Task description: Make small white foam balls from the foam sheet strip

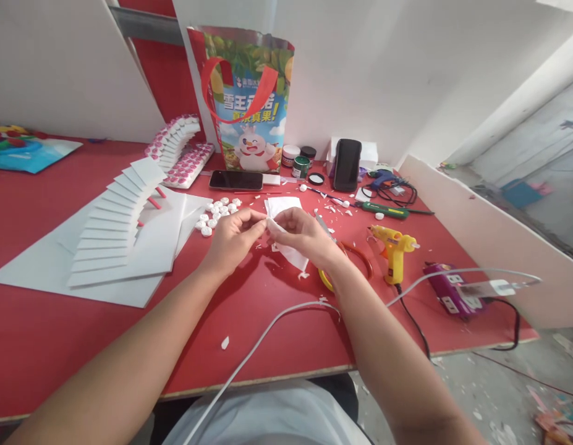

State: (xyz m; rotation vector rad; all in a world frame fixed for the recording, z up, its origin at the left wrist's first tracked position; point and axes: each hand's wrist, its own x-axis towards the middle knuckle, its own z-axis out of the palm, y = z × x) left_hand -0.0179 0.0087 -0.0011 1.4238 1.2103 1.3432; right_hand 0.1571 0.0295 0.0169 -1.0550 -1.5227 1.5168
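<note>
In the head view, both hands meet above the middle of a red-topped desk (pixel 263 337), fingertips almost together. The left hand (pixel 237 238) pinches one end of a small, thin white strip (pixel 274 227) between thumb and forefinger, while the right hand (pixel 299 232) grips the same strip from the other side with its thumb and bent fingers; what the strip is made of I cannot tell. Below them a crumpled white sheet (pixel 286 203) lies partly covered by the right hand. Just beside the left hand sits a cluster of little round white coiled pieces (pixel 216 213), and further left a fanned row of white rectangular cards (pixel 112 219) rests on larger white boards (pixel 142 262). By the right wrist lie scissors with orange and yellow loop handles (pixel 370 267), partly hidden by the arm, and to their right a yellow plastic glue gun (pixel 395 250). Behind the hands, a black flat-lying phone (pixel 236 180) lies before a colourful printed carrier bag with red handles (pixel 258 145)
</note>
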